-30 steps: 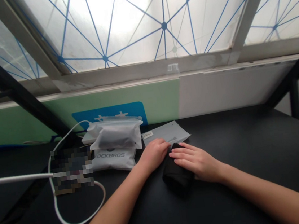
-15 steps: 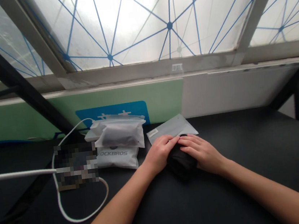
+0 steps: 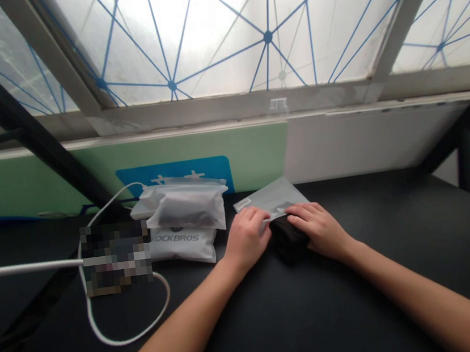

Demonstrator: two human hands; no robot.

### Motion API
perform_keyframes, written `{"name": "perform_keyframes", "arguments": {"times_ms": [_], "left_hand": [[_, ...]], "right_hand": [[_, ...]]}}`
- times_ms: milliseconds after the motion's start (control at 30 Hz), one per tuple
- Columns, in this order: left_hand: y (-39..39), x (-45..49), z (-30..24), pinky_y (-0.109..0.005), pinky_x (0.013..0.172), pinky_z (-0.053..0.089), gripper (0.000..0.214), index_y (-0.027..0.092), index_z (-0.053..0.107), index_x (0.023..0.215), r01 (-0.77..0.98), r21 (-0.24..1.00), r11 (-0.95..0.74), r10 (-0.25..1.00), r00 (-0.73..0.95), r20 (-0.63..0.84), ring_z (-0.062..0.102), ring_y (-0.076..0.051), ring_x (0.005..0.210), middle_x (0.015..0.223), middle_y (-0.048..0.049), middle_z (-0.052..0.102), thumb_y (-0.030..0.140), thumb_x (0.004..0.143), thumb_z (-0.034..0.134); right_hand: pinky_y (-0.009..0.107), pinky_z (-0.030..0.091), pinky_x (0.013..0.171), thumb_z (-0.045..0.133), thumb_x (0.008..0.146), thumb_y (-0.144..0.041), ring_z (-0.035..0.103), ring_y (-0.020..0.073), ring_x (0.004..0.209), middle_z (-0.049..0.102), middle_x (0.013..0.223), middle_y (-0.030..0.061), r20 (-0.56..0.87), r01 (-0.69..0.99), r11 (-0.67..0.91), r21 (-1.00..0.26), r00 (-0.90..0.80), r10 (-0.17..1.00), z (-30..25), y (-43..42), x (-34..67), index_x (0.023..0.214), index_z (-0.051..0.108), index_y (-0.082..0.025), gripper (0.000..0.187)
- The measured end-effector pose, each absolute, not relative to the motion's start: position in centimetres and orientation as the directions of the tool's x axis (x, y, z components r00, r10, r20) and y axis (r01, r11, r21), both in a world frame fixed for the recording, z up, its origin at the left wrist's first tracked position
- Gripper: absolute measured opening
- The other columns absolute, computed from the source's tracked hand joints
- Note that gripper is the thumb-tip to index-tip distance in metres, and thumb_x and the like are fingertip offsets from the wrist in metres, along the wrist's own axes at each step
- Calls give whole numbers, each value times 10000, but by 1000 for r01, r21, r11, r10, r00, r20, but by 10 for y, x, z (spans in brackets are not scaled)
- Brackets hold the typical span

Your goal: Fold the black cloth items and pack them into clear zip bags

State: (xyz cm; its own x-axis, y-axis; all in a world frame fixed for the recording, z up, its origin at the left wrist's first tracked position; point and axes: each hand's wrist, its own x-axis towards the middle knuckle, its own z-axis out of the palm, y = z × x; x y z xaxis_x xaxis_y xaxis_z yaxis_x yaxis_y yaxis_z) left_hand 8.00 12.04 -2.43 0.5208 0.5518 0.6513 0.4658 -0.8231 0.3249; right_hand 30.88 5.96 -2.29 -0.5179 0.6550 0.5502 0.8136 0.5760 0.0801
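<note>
left hand [image 3: 248, 238] pinches near edge of frosted plastic bag [image 3: 279, 194]; right hand [image 3: 322, 229] curls over black cloth bundle [image 3: 288, 245], can't tell how tight. bundle at bag's edge, on black table [image 3: 402, 212].

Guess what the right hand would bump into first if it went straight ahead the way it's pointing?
Probably the grey translucent bag, lying just ahead of the right hand; I can't tell whether they already touch.

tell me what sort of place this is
Probably an indoor workspace beside a window: a black tabletop sits below a pale window patterned with blue lines, and plastic-packaged items are stacked on it.
</note>
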Motion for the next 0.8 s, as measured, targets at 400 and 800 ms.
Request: {"name": "perform_keyframes", "arguments": {"times_ms": [400, 800], "left_hand": [[115, 86, -23, -348, 749, 447, 114, 189, 658, 965, 446, 248, -860, 491, 587, 644, 659, -215, 872, 919, -57, 708, 147, 944, 554], [118, 85, -22, -346, 748, 429, 95, 197, 603, 884, 449, 253, -857, 499, 602, 623, 634, -219, 876, 880, -42, 692, 118, 891, 551]], "right_hand": [[403, 465, 839, 637, 749, -67, 557, 314, 994, 629, 1154, 172, 524, 914, 360, 187, -403, 751, -25, 57, 293, 1159, 671, -147, 419], [409, 478, 803, 640, 929, -400, 529, 297, 915, 626, 1096, 155, 524, 857, 471, 210, -505, 686, -25, 56, 293, 1224, 646, -142, 392]]}}
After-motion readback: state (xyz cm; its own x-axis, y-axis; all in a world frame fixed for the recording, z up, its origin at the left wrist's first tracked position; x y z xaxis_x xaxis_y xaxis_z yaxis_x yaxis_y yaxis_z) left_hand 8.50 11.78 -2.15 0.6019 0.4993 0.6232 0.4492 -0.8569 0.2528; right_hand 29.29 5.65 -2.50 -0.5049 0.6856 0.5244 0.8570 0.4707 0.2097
